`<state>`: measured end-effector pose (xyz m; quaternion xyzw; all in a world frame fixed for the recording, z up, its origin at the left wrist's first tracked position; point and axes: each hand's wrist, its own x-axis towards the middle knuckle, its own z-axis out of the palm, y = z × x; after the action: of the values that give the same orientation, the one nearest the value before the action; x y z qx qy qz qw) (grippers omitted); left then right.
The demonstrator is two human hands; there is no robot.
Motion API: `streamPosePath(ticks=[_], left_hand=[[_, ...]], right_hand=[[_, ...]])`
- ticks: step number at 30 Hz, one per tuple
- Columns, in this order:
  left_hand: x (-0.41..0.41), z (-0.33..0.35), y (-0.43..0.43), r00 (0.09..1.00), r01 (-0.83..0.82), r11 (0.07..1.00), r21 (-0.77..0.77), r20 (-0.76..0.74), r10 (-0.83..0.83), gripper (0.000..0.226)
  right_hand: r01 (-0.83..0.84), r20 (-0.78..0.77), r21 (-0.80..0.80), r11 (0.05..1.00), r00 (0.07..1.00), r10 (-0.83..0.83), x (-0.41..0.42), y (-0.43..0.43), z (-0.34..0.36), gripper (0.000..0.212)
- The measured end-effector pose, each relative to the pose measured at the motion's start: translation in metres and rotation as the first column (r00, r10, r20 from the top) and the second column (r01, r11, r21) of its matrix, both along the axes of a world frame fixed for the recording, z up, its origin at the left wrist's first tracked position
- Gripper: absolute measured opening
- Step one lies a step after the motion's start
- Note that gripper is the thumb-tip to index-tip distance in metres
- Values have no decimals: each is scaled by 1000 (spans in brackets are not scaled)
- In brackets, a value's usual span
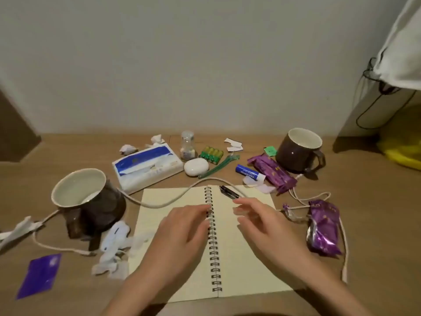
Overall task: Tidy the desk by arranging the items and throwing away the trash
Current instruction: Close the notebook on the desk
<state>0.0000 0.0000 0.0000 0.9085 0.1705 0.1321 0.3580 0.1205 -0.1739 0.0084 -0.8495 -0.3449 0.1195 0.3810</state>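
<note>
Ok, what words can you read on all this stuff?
"Vaseline" on the blue lip balm stick.
Tissue pack, long purple wrapper, crumpled purple wrapper, green batteries, purple card: print too blurred to read.

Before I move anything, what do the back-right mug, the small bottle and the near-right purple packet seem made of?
Back-right mug: likely glazed ceramic, brown outside, cream inside, with a small glint. Small bottle: clear glass or plastic; contents show through. Near-right purple packet: crinkled, shiny foil-like film.
</note>
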Motion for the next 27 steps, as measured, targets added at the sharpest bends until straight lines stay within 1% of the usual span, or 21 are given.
streamPosePath(ticks=[2,4,6,9,11,15,18,20,22,25,27], left_hand=[[-1,-1,-5,1000,23,983,180,-3,-22,35],[-1,-8,-7,998,49,949,311,20,-58,39],[-3,-15,-9,997,66,938,341,8,-73,41],[-6,-21,-9,996,83,919,386,-8,-87,45],[-10,-23,-7,994,105,916,387,-26,-103,47],[-24,-26,8,992,98,904,417,-110,-56,48],[-35,-26,26,988,91,891,445,-155,-23,49],[-40,-26,36,986,94,885,457,-168,-18,50],[-40,-27,44,982,77,897,435,-188,7,51],[-38,-25,48,975,56,903,426,-219,43,53],[-36,-23,46,966,63,906,418,-254,50,56]], right_hand=[[-35,108,-90,995,993,44,-4,2,-3,30],[-45,214,-132,990,974,73,-7,3,-7,32],[-52,312,-144,988,945,95,-12,5,-13,33],[-37,481,-204,978,867,133,-14,4,-23,31],[-36,535,-210,977,832,146,-15,2,-28,29],[-39,481,-158,987,870,111,-14,-1,-32,29],[-40,485,-149,988,868,108,-17,-1,-32,28],[-3,529,-118,993,846,65,-18,-1,-33,29],[52,552,-114,992,833,20,-18,-1,-32,34],[98,504,-142,985,864,-13,-15,-1,-32,41],[102,483,-130,986,875,-27,-14,-1,-33,39]])
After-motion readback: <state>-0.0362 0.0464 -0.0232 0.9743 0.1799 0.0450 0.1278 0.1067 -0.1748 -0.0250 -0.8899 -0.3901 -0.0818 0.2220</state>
